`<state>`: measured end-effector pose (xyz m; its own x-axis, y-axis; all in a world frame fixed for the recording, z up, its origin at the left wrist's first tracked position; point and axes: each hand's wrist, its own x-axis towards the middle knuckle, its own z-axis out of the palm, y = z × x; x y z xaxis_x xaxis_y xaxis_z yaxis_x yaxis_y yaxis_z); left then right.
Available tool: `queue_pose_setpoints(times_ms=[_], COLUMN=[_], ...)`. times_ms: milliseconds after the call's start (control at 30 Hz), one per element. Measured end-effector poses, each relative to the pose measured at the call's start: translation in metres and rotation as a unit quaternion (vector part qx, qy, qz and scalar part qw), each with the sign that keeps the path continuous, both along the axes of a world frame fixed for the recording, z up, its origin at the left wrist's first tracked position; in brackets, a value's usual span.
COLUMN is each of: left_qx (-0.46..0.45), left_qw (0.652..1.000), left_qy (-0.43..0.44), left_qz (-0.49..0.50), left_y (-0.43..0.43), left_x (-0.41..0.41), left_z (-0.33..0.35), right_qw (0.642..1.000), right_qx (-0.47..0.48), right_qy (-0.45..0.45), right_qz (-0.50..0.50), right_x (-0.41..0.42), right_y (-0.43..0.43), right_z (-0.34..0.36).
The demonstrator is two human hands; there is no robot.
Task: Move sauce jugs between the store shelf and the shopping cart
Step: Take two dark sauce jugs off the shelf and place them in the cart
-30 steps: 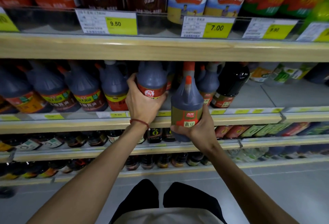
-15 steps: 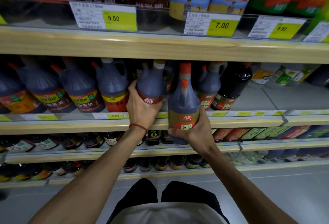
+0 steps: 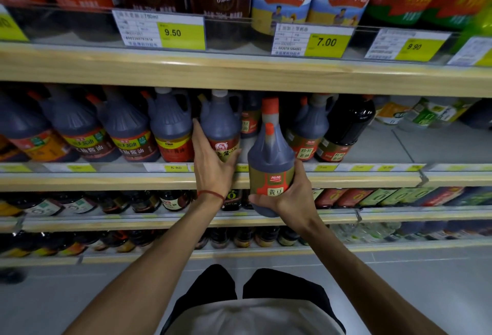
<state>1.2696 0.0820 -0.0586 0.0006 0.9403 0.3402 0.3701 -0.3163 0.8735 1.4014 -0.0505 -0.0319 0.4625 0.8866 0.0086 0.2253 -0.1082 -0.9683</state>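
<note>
Two glossy bell-shaped jugs: left hand (image 3: 213, 172) clasps the white-capped jug (image 3: 221, 127), right hand (image 3: 291, 199) the red-capped jug (image 3: 270, 156).

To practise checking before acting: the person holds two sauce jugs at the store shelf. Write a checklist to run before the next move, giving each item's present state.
1. Right hand grips the orange-capped jug near its base: ok.
2. Left hand wraps the white-capped jug: ok.
3. Both caps on: ok.
4. White-capped jug lifted off the shelf: cannot tell.
5. Shopping cart in view: not ok.
</note>
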Motion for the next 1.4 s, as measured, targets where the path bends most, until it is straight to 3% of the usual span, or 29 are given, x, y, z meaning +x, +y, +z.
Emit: queue_pose_setpoints(times_ms=[133,300,400,467,567,733,833,967,1200,1400], left_qx=[0.039,0.085,-0.066,-0.220,-0.273,-0.194,-0.167,-0.114,0.009,0.018], left_qw=[0.998,0.996,0.985,0.928,0.886,0.931,0.942,0.959,0.974,0.986], left_qy=[0.042,-0.009,-0.030,-0.083,-0.104,-0.047,-0.056,-0.059,0.004,0.021], left_qz=[0.019,0.001,-0.158,-0.291,-0.360,-0.305,-0.285,-0.252,-0.224,-0.164], left_y=[-0.011,-0.035,-0.056,-0.065,-0.069,-0.069,-0.069,-0.069,-0.055,-0.046], left_x=[-0.004,-0.018,-0.018,-0.019,-0.021,-0.015,-0.015,-0.010,-0.001,0.013], left_z=[0.004,0.020,0.051,0.069,0.078,0.075,0.070,0.064,0.058,0.046], right_qw=[1.000,1.000,0.999,0.999,0.997,0.983,0.978,0.977,0.983,0.975], right_qx=[-0.004,-0.009,-0.006,0.001,-0.001,-0.037,-0.033,0.005,0.080,0.074], right_qy=[0.014,0.023,0.036,0.050,0.074,0.018,-0.017,-0.169,-0.168,-0.196], right_qz=[0.000,-0.006,-0.004,0.002,0.034,0.177,0.206,0.132,0.003,-0.070], right_x=[-0.001,-0.003,-0.004,-0.004,0.000,0.016,0.024,0.025,0.013,0.010], right_y=[-0.007,-0.014,-0.016,-0.016,-0.018,-0.012,-0.004,0.000,0.014,0.027], right_z=[0.007,0.016,0.023,0.028,0.032,0.034,0.030,0.026,0.021,0.012])
